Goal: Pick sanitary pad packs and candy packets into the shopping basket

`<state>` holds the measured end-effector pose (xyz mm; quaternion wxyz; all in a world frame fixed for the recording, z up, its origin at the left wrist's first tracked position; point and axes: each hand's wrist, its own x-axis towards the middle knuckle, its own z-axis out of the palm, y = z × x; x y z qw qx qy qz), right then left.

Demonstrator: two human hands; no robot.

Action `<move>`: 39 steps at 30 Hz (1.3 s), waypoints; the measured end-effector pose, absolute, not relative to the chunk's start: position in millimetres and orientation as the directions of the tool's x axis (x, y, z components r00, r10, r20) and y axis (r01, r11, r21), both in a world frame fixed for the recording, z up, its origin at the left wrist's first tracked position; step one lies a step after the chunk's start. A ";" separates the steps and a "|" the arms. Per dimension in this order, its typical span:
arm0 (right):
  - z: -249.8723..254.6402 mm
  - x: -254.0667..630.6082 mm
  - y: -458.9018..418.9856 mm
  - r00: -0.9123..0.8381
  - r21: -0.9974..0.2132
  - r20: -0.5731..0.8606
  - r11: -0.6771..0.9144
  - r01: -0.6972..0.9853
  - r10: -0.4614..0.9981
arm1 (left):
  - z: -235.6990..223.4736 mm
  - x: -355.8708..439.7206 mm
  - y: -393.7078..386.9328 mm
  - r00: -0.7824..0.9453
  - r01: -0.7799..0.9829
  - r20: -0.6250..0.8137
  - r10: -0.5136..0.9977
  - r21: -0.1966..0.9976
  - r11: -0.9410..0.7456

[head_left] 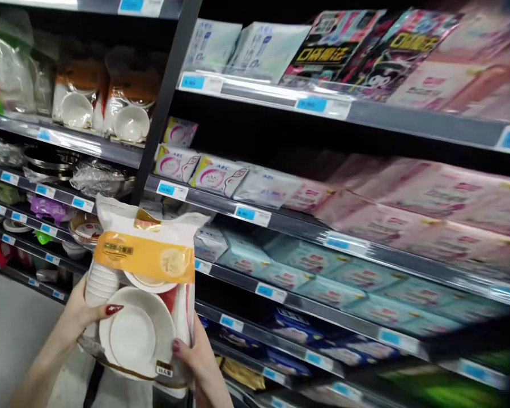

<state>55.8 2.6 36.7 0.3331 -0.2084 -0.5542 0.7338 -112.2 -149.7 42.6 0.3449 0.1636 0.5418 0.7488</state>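
Observation:
A clear bag of disposable tableware (142, 258) with an orange-yellow band is held upright in front of me. White bowls and a stack of white cups show through its plastic. My left hand (79, 311) grips its left side, the thumb lying over the front. On the lower right edge my right hand (199, 354) is closed, thumb pressed on the front. The other fingers of both hands are mostly hidden behind the bag. Two similar-looking bags with white bowls (131, 122) stand on a shelf at upper left.
Shelves with blue price tags (172, 190) fill the view. Pink packs (442, 192), teal packs (289, 255) and white packs (267, 51) line the right side, partly blurred. Wrapped metal pans (51, 163) sit at left. A dark post (164, 96) divides the shelving. Grey floor (8, 323) shows at lower left.

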 end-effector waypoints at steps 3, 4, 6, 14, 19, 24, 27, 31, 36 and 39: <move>9.9 74.9 -9.3 -0.594 -0.953 -0.055 -0.220 -0.209 0.802 | 18.7 -108.1 -139.3 -0.624 -0.284 -0.091 0.776 0.952 -0.117; -0.8 82.4 -12.2 -0.560 -0.952 -0.071 -0.223 -0.209 0.825 | 11.5 -106.7 -137.7 -0.598 -0.290 -0.089 0.797 0.950 -0.112; -21.2 97.4 -16.1 -0.535 -0.957 -0.080 -0.216 -0.196 0.841 | -0.3 -103.5 -135.9 -0.530 -0.364 -0.120 0.839 0.926 -0.098; -55.6 129.6 -28.1 -0.424 -0.977 -0.095 -0.166 -0.135 0.901 | -18.4 -98.0 -127.9 -0.222 -0.557 -0.191 0.956 0.829 0.037; -45.4 124.2 -38.7 -0.391 -0.971 -0.131 -0.197 -0.136 0.911 | -21.4 -99.9 -128.4 -0.234 -0.508 -0.158 0.959 0.861 0.018; -34.7 118.5 -46.1 -0.367 -0.968 -0.135 -0.202 -0.151 0.920 | -18.8 -99.7 -130.9 -0.258 -0.504 -0.162 0.952 0.864 0.011; -32.2 117.9 -47.5 -0.383 -0.966 -0.142 -0.212 -0.148 0.913 | -18.3 -98.9 -131.0 -0.274 -0.520 -0.202 0.940 0.854 0.032; -28.4 115.9 -47.9 -0.388 -0.966 -0.153 -0.220 -0.134 0.909 | -19.8 -98.2 -130.1 -0.285 -0.548 -0.257 0.924 0.834 0.063; -20.2 110.5 -49.4 -0.393 -0.949 -0.217 -0.287 -0.128 0.893 | -23.8 -97.9 -125.4 -0.292 -0.582 -0.329 0.898 0.806 0.106; -16.7 106.4 -51.4 -0.391 -0.934 -0.242 -0.323 -0.154 0.888 | -26.2 -97.4 -121.6 -0.291 -0.604 -0.371 0.882 0.786 0.132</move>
